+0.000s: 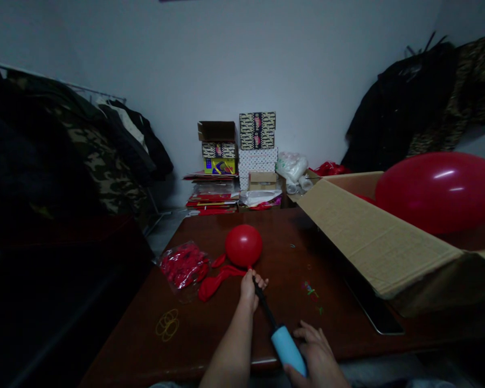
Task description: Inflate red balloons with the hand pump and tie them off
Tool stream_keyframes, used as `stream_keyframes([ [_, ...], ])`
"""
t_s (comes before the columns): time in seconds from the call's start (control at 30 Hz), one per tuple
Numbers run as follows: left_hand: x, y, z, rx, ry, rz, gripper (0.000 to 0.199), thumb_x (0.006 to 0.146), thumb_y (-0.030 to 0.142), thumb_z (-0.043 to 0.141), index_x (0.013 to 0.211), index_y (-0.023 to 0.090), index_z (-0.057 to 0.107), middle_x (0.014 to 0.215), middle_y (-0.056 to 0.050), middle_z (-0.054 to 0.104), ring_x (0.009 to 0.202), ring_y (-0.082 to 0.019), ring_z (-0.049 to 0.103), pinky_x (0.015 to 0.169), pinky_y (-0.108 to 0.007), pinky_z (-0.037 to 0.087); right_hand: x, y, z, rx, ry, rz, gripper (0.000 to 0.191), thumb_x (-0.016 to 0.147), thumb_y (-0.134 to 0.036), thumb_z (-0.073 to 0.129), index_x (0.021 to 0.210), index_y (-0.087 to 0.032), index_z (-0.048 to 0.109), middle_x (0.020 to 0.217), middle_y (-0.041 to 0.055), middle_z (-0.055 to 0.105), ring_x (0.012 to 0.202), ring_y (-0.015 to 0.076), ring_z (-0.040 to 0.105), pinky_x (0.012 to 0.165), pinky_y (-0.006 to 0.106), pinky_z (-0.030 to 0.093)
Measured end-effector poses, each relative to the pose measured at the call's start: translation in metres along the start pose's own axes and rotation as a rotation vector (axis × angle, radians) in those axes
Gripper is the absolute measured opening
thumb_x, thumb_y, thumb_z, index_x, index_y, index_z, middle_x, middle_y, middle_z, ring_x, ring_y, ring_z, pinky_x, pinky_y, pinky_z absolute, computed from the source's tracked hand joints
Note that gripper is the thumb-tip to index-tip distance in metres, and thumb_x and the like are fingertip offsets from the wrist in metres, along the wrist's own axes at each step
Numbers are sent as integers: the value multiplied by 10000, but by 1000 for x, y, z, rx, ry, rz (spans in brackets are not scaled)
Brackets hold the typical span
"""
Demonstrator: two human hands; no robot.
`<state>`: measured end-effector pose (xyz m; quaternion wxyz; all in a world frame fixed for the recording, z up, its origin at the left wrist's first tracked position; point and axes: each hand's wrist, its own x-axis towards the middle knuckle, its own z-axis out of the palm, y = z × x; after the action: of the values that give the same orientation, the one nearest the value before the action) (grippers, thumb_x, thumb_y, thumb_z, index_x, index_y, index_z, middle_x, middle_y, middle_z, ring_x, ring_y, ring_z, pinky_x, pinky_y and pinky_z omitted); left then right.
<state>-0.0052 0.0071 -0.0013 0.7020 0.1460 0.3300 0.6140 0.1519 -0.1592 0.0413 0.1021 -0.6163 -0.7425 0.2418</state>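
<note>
A small, partly inflated red balloon point(243, 246) sits at the tip of a hand balloon pump point(288, 350) with a light blue barrel and a black shaft. My left hand point(250, 288) is closed around the balloon's neck and the pump's black tip. At the barrel's lower end is my right hand point(318, 355), its thumb across the blue part and its fingers loosely extended along the right side. Limp red balloons point(216, 283) lie just left of the inflated one. Beside them is a clear plastic bag of red balloons point(185, 265).
Yellow rubber bands point(167, 325) lie at the table's point(210, 337) left. Small colourful bits point(309, 290) lie right of the pump. An open cardboard box point(382, 237) holds a large red balloon point(440, 191); a dark flat device point(378, 312) lies beneath its edge. Stacked boxes point(257, 168) stand behind.
</note>
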Motion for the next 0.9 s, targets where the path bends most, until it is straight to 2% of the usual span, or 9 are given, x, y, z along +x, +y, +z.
stream_keyframes([
  [0.1,2,1,0,-13,3,3,270,795,381,517,654,197,379,444,89,370,360,-64,327,651,-333,457,27,-19,-6,-3,107,9,416,710,-488,506,911,-158,659,1195,111,539,1253,312,324,1064,471,108],
  [0.23,6,2,-1,-26,21,-2,261,800,373,505,652,200,376,436,88,365,359,-66,318,632,-325,456,57,-33,-8,-29,137,26,401,693,-481,520,850,-144,668,1180,111,544,1246,315,325,1067,458,104],
  [0.33,7,2,-1,-32,10,-9,262,797,378,507,651,201,381,431,86,369,359,-68,317,623,-323,453,64,-33,-4,-55,147,38,419,691,-488,517,874,-142,667,1172,111,548,1248,315,317,1067,467,82],
  [0.47,6,-1,-2,-8,-9,26,303,768,419,546,642,199,381,425,91,365,348,-62,308,623,-324,450,55,-32,5,-80,169,47,425,705,-489,506,917,-154,661,1171,102,547,1259,305,302,1071,467,59],
  [0.67,3,-4,-2,7,0,44,330,735,432,590,637,197,381,424,99,363,345,-60,325,651,-338,451,28,-26,11,-104,163,48,429,731,-492,495,931,-148,655,1167,116,550,1262,305,307,1081,465,31],
  [0.83,1,-3,-1,-4,5,41,291,764,389,564,639,194,389,428,92,374,352,-64,337,658,-339,452,-4,13,20,-115,27,9,470,692,-500,559,1010,-164,641,1204,125,546,1272,349,294,1065,536,83],
  [0.9,1,-3,0,-6,12,43,288,769,385,559,637,193,389,428,93,370,349,-62,333,649,-336,451,-18,33,28,-93,-63,19,425,675,-458,598,1020,-213,642,1184,96,574,1254,355,331,1047,553,161],
])
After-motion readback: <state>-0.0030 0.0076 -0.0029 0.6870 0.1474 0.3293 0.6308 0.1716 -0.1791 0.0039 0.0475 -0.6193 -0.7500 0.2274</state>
